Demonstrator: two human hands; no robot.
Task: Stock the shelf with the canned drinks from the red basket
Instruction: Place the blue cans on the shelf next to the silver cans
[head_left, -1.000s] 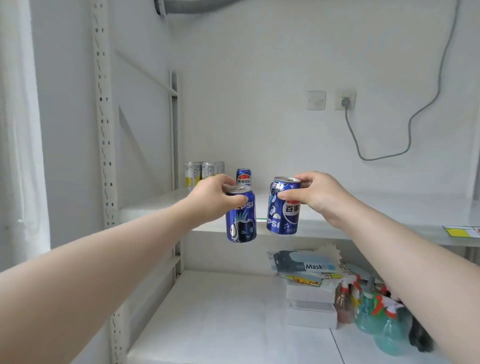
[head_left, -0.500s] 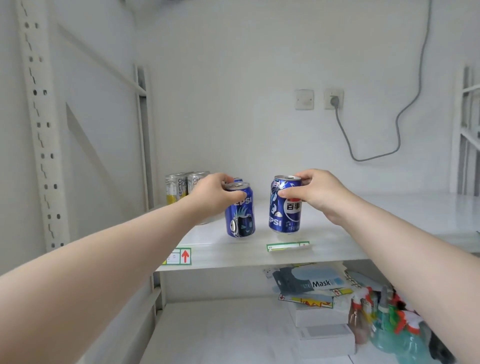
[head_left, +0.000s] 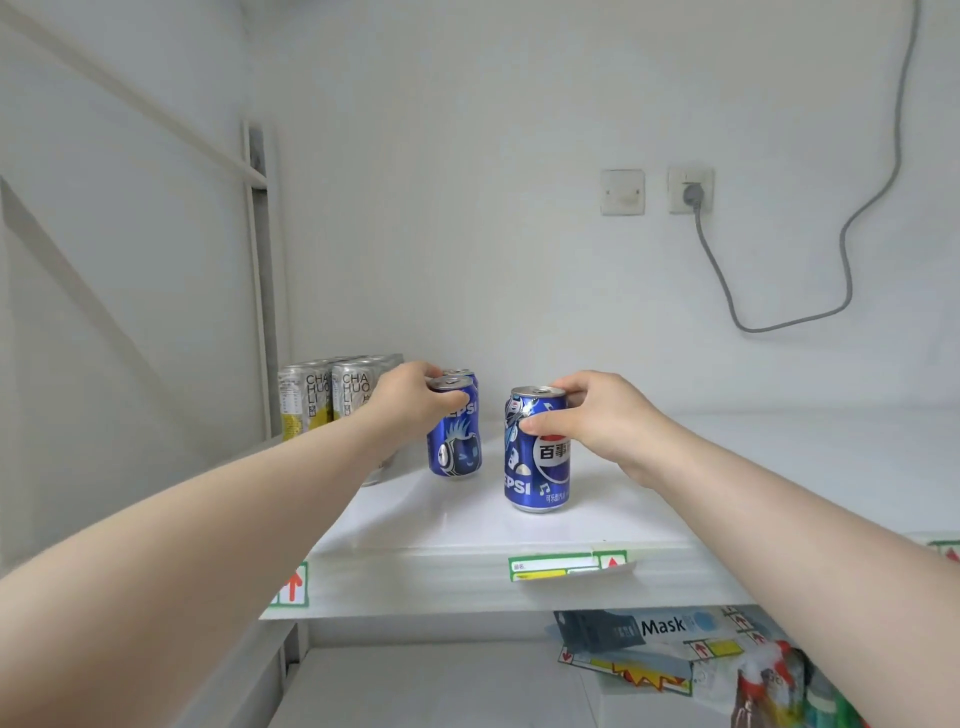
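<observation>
Two blue Pepsi cans stand upright on the white shelf (head_left: 701, 478). My left hand (head_left: 410, 402) grips the top of the left can (head_left: 456, 447), which stands just in front of another blue can (head_left: 464, 373) that is mostly hidden. My right hand (head_left: 597, 415) grips the upper part of the right can (head_left: 537, 462), thumb on its front. Both cans' bases appear to touch the shelf. The red basket is out of view.
Silver and yellow tea cans (head_left: 322, 397) are lined up at the shelf's left, against the upright post (head_left: 260, 291). Price labels (head_left: 566, 566) hang on the shelf's front edge. Below lie a mask pack (head_left: 634, 629) and spray bottles (head_left: 769, 686). A grey cable (head_left: 727, 291) runs down the back wall.
Both hands have carried the cans farther in over the shelf and lowered them onto it. The left can now stands closer to the cans at the back. The view has moved closer and higher.
</observation>
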